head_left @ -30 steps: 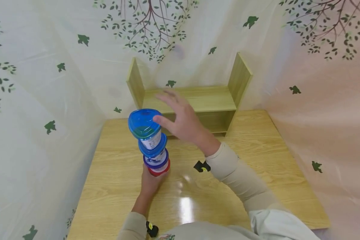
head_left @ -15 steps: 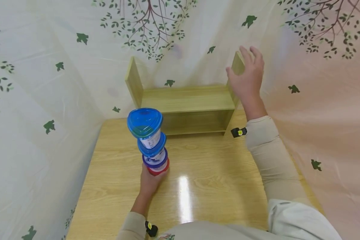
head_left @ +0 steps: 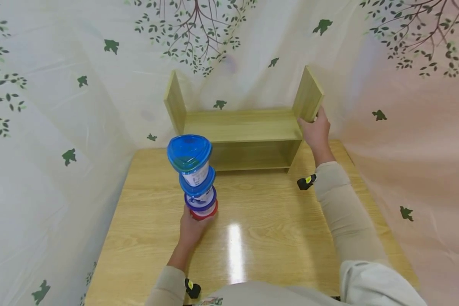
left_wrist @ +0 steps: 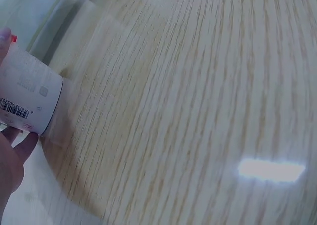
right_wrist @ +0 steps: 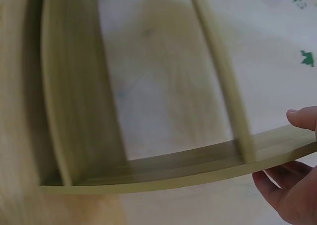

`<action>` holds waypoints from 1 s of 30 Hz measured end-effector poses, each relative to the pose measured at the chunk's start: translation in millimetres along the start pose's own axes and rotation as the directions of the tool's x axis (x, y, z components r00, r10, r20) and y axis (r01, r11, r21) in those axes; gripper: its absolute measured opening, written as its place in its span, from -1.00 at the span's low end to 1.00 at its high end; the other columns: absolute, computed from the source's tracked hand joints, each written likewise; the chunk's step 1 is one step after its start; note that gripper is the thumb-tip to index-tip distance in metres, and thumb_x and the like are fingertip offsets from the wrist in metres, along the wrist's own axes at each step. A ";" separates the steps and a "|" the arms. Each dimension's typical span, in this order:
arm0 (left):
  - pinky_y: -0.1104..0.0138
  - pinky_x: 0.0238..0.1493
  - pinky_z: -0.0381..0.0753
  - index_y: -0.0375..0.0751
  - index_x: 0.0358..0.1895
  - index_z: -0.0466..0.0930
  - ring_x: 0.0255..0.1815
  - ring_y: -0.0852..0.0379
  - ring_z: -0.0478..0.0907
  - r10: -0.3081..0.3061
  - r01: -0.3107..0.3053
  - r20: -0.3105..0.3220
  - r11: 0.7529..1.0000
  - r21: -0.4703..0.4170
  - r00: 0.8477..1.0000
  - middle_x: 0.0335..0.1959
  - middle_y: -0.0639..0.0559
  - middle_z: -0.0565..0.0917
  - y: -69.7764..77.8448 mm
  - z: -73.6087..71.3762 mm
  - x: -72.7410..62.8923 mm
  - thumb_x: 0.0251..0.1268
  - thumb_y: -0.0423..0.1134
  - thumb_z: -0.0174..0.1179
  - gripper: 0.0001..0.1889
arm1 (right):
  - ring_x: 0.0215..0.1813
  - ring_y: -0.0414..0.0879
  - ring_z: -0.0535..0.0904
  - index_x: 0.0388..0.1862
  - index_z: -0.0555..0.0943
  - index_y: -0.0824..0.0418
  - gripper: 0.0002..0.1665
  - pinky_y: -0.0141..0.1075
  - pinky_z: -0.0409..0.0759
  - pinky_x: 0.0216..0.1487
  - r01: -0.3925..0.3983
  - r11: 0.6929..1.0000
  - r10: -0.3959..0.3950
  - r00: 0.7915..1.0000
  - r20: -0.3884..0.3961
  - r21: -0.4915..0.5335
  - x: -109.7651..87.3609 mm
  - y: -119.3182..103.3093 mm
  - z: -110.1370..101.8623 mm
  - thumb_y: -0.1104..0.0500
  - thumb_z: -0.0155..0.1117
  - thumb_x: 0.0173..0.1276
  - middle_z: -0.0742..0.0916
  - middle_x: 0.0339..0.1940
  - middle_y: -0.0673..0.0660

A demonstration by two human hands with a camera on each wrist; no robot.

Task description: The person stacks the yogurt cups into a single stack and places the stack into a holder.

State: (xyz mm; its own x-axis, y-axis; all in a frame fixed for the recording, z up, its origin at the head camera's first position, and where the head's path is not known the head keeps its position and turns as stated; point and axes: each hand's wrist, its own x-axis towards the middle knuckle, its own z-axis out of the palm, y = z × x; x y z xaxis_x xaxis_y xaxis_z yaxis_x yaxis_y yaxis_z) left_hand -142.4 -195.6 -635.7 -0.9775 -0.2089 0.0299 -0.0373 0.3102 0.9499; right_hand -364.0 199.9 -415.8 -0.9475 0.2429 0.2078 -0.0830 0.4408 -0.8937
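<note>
Several lidded plastic tubs stand in a column, with a bright blue lid [head_left: 190, 148] on top and a red-lidded tub [head_left: 204, 212] at the bottom. My left hand [head_left: 191, 229] grips that lowest tub. In the left wrist view, the tub's white side with a barcode [left_wrist: 29, 93] is between the fingers and thumb. Farther back is a small wooden shelf [head_left: 245, 123] with two upright side panels. My right hand [head_left: 317, 131] holds its right panel [head_left: 310, 95] near the lower front edge. Thumb and fingers lie on opposite sides of the panel [right_wrist: 163, 182] in the right wrist view.
The shelf stands at the back of a light wooden table [head_left: 267, 212], close to a leaf-printed curtain [head_left: 237, 76]. More curtain hangs along the left and right table edges. The tall tub stack overlaps the shelf's lower left corner in the head view.
My right hand swept from above the tub stack out to the right, then came down and took hold of the shelf's right panel. The left hand has kept its grip on the bottom tub.
</note>
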 end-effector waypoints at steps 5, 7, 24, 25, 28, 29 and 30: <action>-0.11 0.37 0.38 0.19 0.51 0.12 0.38 -0.04 0.40 -0.004 0.004 0.010 1.000 0.005 1.000 0.37 0.11 0.45 4.9 0.7 2.6 -0.10 0.23 0.55 0.07 | 0.20 0.19 0.54 0.38 0.45 0.26 -0.37 0.06 0.55 0.15 -0.015 0.999 0.016 0.999 0.029 -0.041 -9.1 32.9 11.6 0.05 0.29 0.40 0.61 0.26 0.32; -0.10 0.36 0.39 0.20 0.51 0.12 0.38 -0.03 0.40 0.000 0.000 0.023 1.000 0.011 1.000 0.36 0.13 0.45 9.4 1.0 5.1 -0.08 0.24 0.54 0.06 | 0.12 0.17 0.56 0.31 0.51 0.29 -0.41 0.04 0.56 0.09 -0.022 0.998 0.024 0.999 0.022 -0.053 -11.5 42.5 14.3 -0.01 0.26 0.43 0.64 0.20 0.32; -0.04 0.32 0.46 0.13 0.48 0.20 0.33 -0.04 0.44 0.115 -0.112 0.101 0.993 -0.038 0.988 0.34 0.04 0.49 73.5 8.8 54.2 -0.01 0.14 0.56 -0.03 | -0.16 -0.02 0.52 0.13 0.68 0.30 -0.39 -0.28 0.50 -0.20 -0.088 0.996 0.088 0.995 -0.043 0.001 -9.9 58.0 21.8 -0.19 0.20 0.46 0.73 -0.03 0.28; -0.04 0.32 0.47 0.11 0.48 0.21 0.33 -0.04 0.45 0.128 -0.124 0.104 0.991 -0.039 0.986 0.34 0.03 0.50 77.9 9.4 57.6 -0.01 0.13 0.56 -0.03 | -0.16 -0.02 0.52 0.14 0.68 0.30 -0.39 -0.27 0.49 -0.20 -0.089 0.996 0.089 0.995 -0.041 0.006 -10.0 58.0 21.8 -0.19 0.20 0.46 0.72 -0.02 0.29; -0.03 0.30 0.49 0.11 0.47 0.23 0.32 -0.02 0.46 0.178 -0.174 0.107 0.984 -0.042 0.978 0.33 0.04 0.51 88.6 11.3 67.0 0.01 0.11 0.56 -0.05 | -0.17 0.00 0.51 0.15 0.67 0.32 -0.40 -0.26 0.49 -0.20 -0.089 0.996 0.090 0.995 -0.032 0.025 -11.6 58.3 21.9 -0.16 0.20 0.48 0.72 -0.02 0.29; -0.04 0.29 0.49 0.11 0.47 0.22 0.32 -0.03 0.46 0.200 -0.196 0.109 0.980 -0.045 0.974 0.33 0.04 0.50 92.4 11.4 69.6 0.02 0.11 0.55 -0.06 | -0.18 0.00 0.51 0.15 0.66 0.32 -0.41 -0.25 0.49 -0.21 -0.089 0.996 0.090 0.995 -0.031 0.029 -12.5 58.2 21.9 -0.16 0.20 0.48 0.72 -0.03 0.30; -0.03 0.29 0.50 0.10 0.47 0.23 0.31 -0.02 0.46 0.211 -0.207 0.111 0.977 -0.046 0.971 0.33 0.04 0.51 96.6 11.3 71.8 0.04 0.10 0.55 -0.07 | -0.19 0.00 0.51 0.14 0.67 0.32 -0.42 -0.26 0.49 -0.22 -0.087 0.996 0.088 0.996 -0.033 0.031 -13.4 57.9 21.9 -0.14 0.21 0.48 0.72 -0.04 0.30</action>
State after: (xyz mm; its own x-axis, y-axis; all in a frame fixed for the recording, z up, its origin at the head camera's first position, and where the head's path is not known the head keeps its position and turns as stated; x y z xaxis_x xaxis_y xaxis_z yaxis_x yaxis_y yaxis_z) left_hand -218.5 -170.1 -545.3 -0.9801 -0.0348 0.1955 0.1760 0.3038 0.9364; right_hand -362.8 203.2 -479.1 -0.9404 0.3091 0.1417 -0.0099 0.3915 -0.9201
